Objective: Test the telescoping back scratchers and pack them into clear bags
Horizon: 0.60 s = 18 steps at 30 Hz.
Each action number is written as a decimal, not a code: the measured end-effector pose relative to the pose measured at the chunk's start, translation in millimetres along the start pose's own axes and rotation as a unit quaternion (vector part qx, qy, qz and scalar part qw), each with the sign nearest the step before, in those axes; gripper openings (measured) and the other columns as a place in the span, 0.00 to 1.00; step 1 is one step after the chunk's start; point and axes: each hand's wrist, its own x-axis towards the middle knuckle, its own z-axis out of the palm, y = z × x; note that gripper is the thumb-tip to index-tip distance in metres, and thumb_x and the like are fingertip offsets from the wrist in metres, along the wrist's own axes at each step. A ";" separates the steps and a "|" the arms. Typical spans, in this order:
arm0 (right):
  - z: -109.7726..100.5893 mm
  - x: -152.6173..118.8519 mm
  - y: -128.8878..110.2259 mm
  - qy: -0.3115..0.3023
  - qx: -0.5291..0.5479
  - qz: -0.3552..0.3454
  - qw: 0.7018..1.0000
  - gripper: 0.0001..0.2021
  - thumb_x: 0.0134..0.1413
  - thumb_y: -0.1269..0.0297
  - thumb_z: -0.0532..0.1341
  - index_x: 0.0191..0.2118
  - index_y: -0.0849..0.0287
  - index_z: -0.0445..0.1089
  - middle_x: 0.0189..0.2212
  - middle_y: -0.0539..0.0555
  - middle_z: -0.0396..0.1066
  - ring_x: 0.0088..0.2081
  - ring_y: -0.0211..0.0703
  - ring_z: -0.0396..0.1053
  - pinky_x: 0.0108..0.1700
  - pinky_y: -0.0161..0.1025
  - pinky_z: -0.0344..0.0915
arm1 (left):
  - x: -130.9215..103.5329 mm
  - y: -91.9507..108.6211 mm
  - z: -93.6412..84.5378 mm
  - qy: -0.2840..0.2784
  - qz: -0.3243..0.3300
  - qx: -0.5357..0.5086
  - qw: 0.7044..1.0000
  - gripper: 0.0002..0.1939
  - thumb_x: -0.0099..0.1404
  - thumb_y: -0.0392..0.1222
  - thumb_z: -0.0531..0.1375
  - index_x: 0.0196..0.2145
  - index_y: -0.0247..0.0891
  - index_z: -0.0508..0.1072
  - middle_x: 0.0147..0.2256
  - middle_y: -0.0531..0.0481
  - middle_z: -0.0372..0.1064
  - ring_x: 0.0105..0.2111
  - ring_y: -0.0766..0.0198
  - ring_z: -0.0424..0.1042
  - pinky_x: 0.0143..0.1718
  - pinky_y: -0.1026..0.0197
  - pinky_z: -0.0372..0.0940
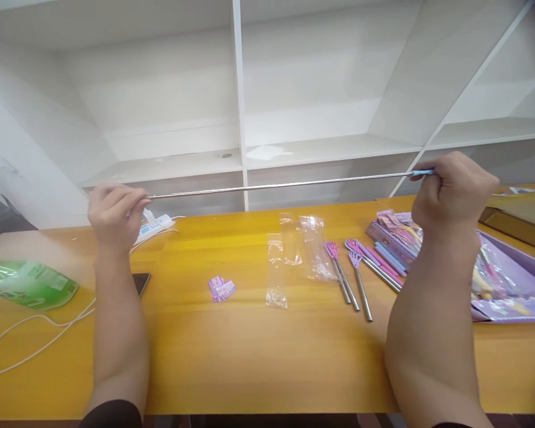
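Note:
A long thin metal rod (pixel 267 186) stretches nearly level above the table. My left hand (pixel 118 214) pinches its left end. My right hand (pixel 455 187) is closed round the light blue piece (pixel 422 172) at its right end. Below, clear plastic sleeves (pixel 314 246) lie flat on the table, with small purple cards (pixel 222 288) to their left. Several metal sticks with pink and purple hand-shaped heads (pixel 361 285) rest right of the sleeves, beside pink and blue tubes (pixel 386 260).
A purple box (pixel 508 267) with wrapped items is at the right, near a cardboard box (pixel 521 217). On the left are a green bag (pixel 29 282), a white cable (pixel 27 321), a phone (pixel 141 282) and a power strip (pixel 156 229). White shelves (pixel 245 119) stand behind.

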 end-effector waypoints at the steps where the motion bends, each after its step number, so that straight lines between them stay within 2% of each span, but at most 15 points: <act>1: -0.9 -0.9 -0.4 0.002 0.009 -0.007 1.000 0.15 0.32 0.79 0.53 0.10 0.49 0.59 0.17 0.57 0.70 0.23 0.44 0.65 0.30 0.46 0.55 | 0.9 2.0 0.7 -0.001 0.001 0.006 1.000 0.06 0.75 0.53 0.68 0.45 0.53 0.83 0.35 0.55 0.83 0.36 0.54 0.72 0.37 0.46 0.66; 4: -1.7 -1.6 -0.1 0.030 0.033 -0.028 0.999 0.14 0.32 0.78 0.53 0.11 0.48 0.61 0.17 0.57 0.71 0.23 0.44 0.65 0.29 0.46 0.55 | 2.3 6.5 -0.4 -0.001 -0.010 0.014 1.000 0.04 0.75 0.49 0.69 0.46 0.53 0.83 0.36 0.56 0.82 0.35 0.56 0.72 0.37 0.48 0.66; 10: -9.4 -6.4 -9.8 0.043 0.011 -0.010 0.999 0.14 0.34 0.80 0.52 0.14 0.50 0.62 0.19 0.57 0.71 0.26 0.44 0.69 0.32 0.45 0.58 | 5.3 14.7 -0.1 0.007 -0.033 0.025 0.999 0.05 0.74 0.49 0.69 0.42 0.48 0.82 0.35 0.55 0.81 0.35 0.60 0.73 0.37 0.51 0.63; 15: -28.6 -26.9 -27.0 0.106 0.035 -0.101 0.989 0.14 0.36 0.82 0.51 0.24 0.53 0.64 0.25 0.56 0.72 0.34 0.47 0.73 0.39 0.42 0.63 | 11.2 30.6 6.3 -0.014 -0.044 0.049 0.998 0.07 0.76 0.47 0.66 0.39 0.44 0.82 0.34 0.51 0.81 0.35 0.59 0.74 0.37 0.54 0.65; 18: -33.7 -28.2 -27.5 0.118 0.018 -0.089 0.989 0.15 0.34 0.82 0.50 0.24 0.53 0.62 0.24 0.55 0.68 0.32 0.47 0.70 0.38 0.42 0.61 | 14.3 40.3 9.8 -0.024 -0.044 0.053 0.997 0.08 0.76 0.47 0.66 0.38 0.43 0.81 0.33 0.52 0.81 0.34 0.60 0.73 0.36 0.55 0.64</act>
